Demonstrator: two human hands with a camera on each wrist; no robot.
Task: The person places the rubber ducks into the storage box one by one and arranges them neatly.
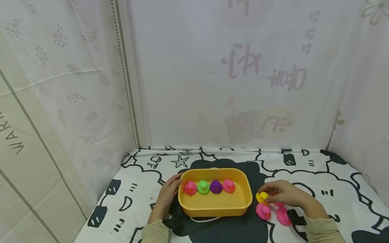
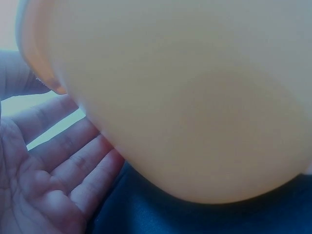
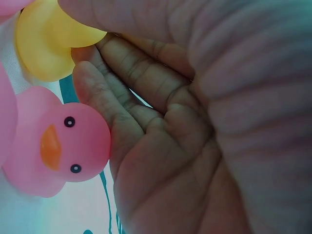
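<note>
A yellow basin (image 1: 218, 211) stands on the cloth, with a row of small rubber ducks along its inside: a pink duck (image 1: 190, 188), a green duck (image 1: 203, 187), a purple duck (image 1: 216, 187) and another pink duck (image 1: 228, 186). My left hand (image 1: 167, 195) holds the basin's left end, thumb at the rim and fingers against the outer wall (image 2: 195, 122). To the basin's right, my right hand (image 1: 285, 195) pinches a yellow duck (image 1: 262, 198) between thumb and fingers. Pink ducks (image 1: 263, 211) lie around and under that hand, one (image 3: 73, 141) beside its fingers.
A black-and-white cartoon cloth (image 1: 230, 238) covers the surface. Pale printed curtains (image 1: 182, 78) enclose it at the back and on both sides. Part of a thin white loop (image 1: 203, 219) shows at the basin's front edge.
</note>
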